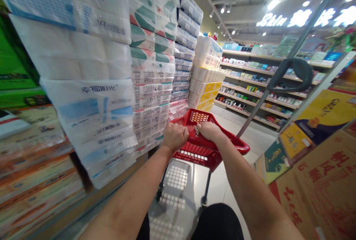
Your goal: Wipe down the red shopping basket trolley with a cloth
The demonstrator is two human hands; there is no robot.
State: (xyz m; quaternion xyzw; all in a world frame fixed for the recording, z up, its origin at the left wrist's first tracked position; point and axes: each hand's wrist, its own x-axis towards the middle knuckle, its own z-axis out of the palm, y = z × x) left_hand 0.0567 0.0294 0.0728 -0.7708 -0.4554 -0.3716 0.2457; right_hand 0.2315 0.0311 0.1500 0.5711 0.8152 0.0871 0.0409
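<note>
A red plastic shopping cart (215,160) on thin metal legs with casters stands right in front of me. My left hand (175,136) is closed around the left part of its red handle. My right hand (209,130) grips the same handle a little farther right, knuckles up. A small shiny item (197,131) shows by the right fingers, too small to name. Rising from the cart's right side is a grey pole (254,112) with a dark grey loop grip (290,76); whether it is fixed to the cart I cannot tell. My hands partly hide the basket's inside.
Tall stacks of wrapped tissue packs (107,121) line the left side close to the cart. On the right stand cardboard cartons (326,180) and yellow boxes (326,110). Shelves of small packaged goods (258,80) stretch across the back. Pale floor tiles (232,115) run between.
</note>
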